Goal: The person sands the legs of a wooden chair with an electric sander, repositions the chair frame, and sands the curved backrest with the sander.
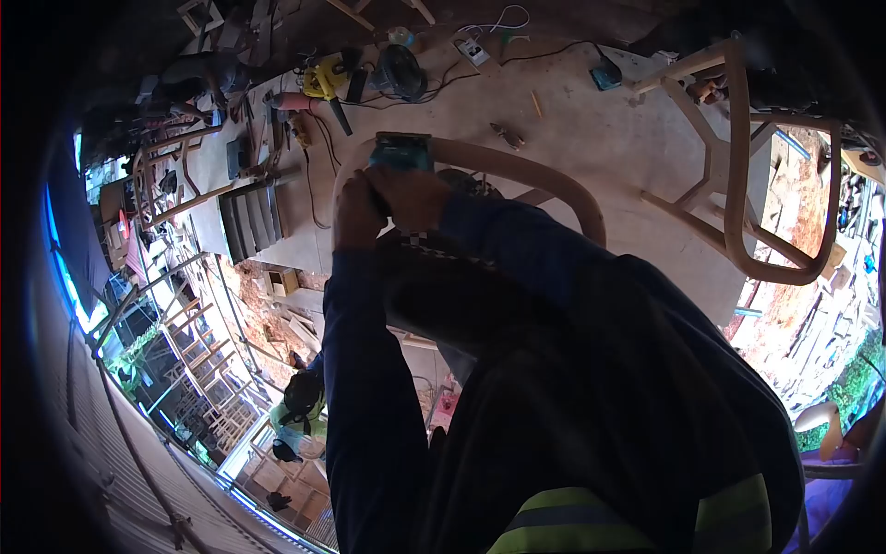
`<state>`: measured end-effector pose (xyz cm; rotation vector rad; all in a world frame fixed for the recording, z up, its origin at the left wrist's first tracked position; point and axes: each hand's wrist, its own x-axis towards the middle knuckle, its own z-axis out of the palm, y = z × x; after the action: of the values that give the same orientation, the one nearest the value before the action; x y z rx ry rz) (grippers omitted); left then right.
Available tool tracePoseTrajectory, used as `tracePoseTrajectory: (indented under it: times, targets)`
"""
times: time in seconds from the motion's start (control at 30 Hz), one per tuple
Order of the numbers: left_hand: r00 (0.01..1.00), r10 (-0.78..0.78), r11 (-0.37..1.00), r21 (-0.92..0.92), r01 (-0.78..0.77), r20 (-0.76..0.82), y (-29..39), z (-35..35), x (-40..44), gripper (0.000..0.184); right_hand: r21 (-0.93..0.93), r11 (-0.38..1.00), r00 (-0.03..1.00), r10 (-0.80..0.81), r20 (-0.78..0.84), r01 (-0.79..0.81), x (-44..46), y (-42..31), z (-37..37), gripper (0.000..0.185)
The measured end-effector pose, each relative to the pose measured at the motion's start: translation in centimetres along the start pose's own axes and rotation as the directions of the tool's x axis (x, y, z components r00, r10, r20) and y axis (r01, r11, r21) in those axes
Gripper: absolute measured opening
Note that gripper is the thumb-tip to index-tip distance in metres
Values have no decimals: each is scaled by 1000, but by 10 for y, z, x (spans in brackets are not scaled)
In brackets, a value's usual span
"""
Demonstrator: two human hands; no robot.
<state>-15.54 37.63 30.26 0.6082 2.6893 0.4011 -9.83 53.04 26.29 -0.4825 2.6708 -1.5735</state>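
Observation:
My left hand (358, 214) and my right hand (415, 196) are both closed around a teal power sander (403, 150). The sander sits against the upper left bend of a curved wooden chair frame (517, 164), near the edge of the work table. My right hand lies over the tool's body, and my left hand grips beside it, nearer to me. Parts of the sander are hidden under my fingers. My dark blue sleeves and body cover the near part of the frame.
On the table (609, 120) lie a yellow power tool (323, 78), pliers (508, 136), a pencil (536, 103), a power strip (472, 52) and cords. Another wooden chair frame (736, 166) stands at right. Dark sheets (252, 222) lie left. A person (300, 406) is at lower left.

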Motion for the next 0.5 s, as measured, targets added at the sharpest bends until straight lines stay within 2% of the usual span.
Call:
tracePoseTrajectory:
  times: [0.07,0.17,0.23,0.27,0.37,0.43,0.5]
  targets:
    - [1000,19,996,92,-19,-1,-26,2,4,24,-26,1000,999,-2,40,3,18,1,13,79]
    - [990,140,982,131,-137,-15,-15,17,0,21,-8,998,988,-63,-140,62,-7,1,7,69]
    - [973,206,976,87,-198,-107,24,27,-12,19,18,995,991,96,-96,-95,-39,0,-14,68]
    - [960,233,972,67,-225,-157,50,31,-18,18,14,994,987,113,-114,-112,-58,6,-22,70]
    - [954,288,957,35,-287,-76,123,47,-26,18,46,970,967,240,-89,-237,-117,7,-73,78]
    - [947,320,947,13,-320,-22,170,58,-32,19,-97,986,951,100,-291,-134,-155,-5,-107,75]
    - [949,310,951,-12,-310,49,211,69,-39,21,-386,884,936,138,-323,-264,-193,0,-114,81]
